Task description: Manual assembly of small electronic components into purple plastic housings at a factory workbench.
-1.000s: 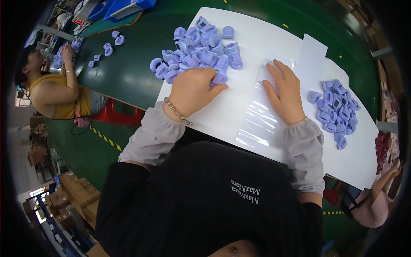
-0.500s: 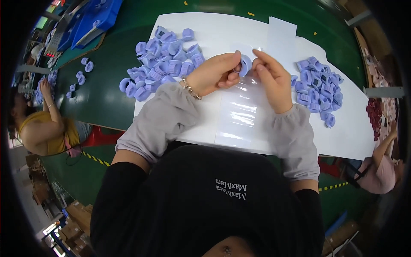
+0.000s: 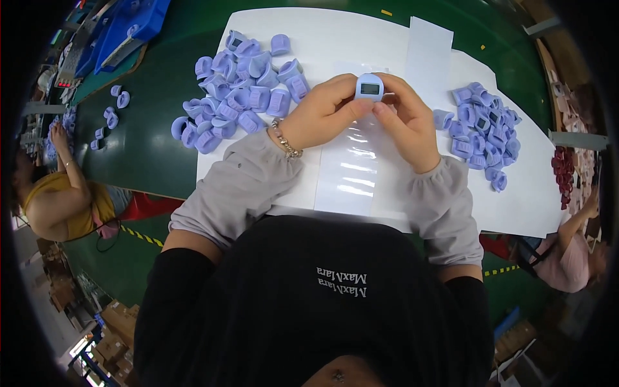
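Observation:
A lavender ring-shaped device (image 3: 369,79) with a small grey display is held up over the white work surface (image 3: 290,184). My left hand (image 3: 322,119) grips its left side, the thumb pressed at the lower edge. From the other side, the fingers and thumb of my right hand (image 3: 409,122) close on it too. The display faces up toward me; the band beneath is hidden. To the left lies a heap of similar lavender pieces (image 3: 248,87), and a smaller pile of lavender devices (image 3: 480,129) sits to the right, some showing displays.
A glossy clear plastic strip (image 3: 347,174) lies below my hands. A white sheet (image 3: 429,55) sits at the far edge. On the green table at left are loose lavender pieces (image 3: 122,99) and a blue bin (image 3: 138,29). Co-workers sit at left (image 3: 55,200) and right (image 3: 567,261).
The device has turned so its display faces up. My right hand, with its index finger raised before, has come in and closed on the device along with the left.

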Available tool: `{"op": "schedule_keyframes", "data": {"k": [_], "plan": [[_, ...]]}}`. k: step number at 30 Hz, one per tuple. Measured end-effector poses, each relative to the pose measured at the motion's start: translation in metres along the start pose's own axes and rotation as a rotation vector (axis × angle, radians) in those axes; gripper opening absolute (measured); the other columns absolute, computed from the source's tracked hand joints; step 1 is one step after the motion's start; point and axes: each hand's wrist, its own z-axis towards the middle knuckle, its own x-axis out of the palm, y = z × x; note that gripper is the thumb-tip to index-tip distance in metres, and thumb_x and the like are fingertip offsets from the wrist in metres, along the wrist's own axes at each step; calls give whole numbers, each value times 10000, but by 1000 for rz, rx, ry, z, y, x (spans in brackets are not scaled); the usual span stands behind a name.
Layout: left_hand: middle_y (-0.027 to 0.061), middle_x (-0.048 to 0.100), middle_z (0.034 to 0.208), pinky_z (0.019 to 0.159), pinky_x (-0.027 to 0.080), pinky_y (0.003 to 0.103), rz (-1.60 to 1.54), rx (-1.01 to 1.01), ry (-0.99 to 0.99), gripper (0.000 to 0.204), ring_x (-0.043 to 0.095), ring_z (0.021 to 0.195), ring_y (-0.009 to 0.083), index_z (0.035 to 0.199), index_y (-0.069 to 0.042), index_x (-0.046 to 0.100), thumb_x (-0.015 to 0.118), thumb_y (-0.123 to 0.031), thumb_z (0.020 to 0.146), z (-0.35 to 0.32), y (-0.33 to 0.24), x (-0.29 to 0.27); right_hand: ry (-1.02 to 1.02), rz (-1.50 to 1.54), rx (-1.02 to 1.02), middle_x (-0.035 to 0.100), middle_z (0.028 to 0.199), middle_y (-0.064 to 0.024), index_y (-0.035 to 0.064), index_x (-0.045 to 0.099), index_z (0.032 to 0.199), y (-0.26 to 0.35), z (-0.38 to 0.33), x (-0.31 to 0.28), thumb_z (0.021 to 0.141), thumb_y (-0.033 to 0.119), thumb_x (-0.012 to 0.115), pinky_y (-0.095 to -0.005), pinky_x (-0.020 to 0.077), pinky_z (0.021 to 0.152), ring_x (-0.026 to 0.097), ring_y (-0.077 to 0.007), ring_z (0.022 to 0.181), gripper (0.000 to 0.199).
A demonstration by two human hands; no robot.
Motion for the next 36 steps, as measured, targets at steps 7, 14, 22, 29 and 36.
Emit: {"op": "schedule_keyframes", "data": {"k": [7,14,22,29,36], "plan": [[38,601,899,738,503,248,-231,-207,70,224,587,794,100,1127,2,550,509,-140,959,-3,-6,0,-25,-36,-4,547,1247,-89,0,506,1284,0,-1,0,894,69,587,-291,403,917,511,-166,1104,404],[38,606,903,765,505,251,-344,-229,95,243,589,824,102,1148,3,554,514,-156,968,-3,-3,-4,-12,-51,-3,555,1237,-87,-5,508,1283,-2,-2,-1,888,50,592,-288,405,916,514,-159,1090,408],[52,627,999,824,485,245,-321,-212,25,271,584,891,100,1160,9,546,505,-190,979,0,0,-4,-6,-903,-213,548,1247,-143,46,554,1252,-5,0,-17,771,172,719,-341,390,934,531,-286,1131,524],[57,630,1022,839,480,252,-276,-122,-142,284,590,923,114,1177,4,534,492,-201,984,3,9,-6,-11,-1056,-214,584,1194,-103,85,656,1110,-13,-2,-11,779,202,715,-342,331,947,528,-263,1127,357],[77,638,1042,835,486,247,-254,-204,-266,304,609,947,121,1200,-2,494,568,-133,936,5,5,-8,-109,-474,186,633,996,-65,68,661,1056,-2,0,-15,830,129,683,-243,433,731,561,-166,840,236]]}}
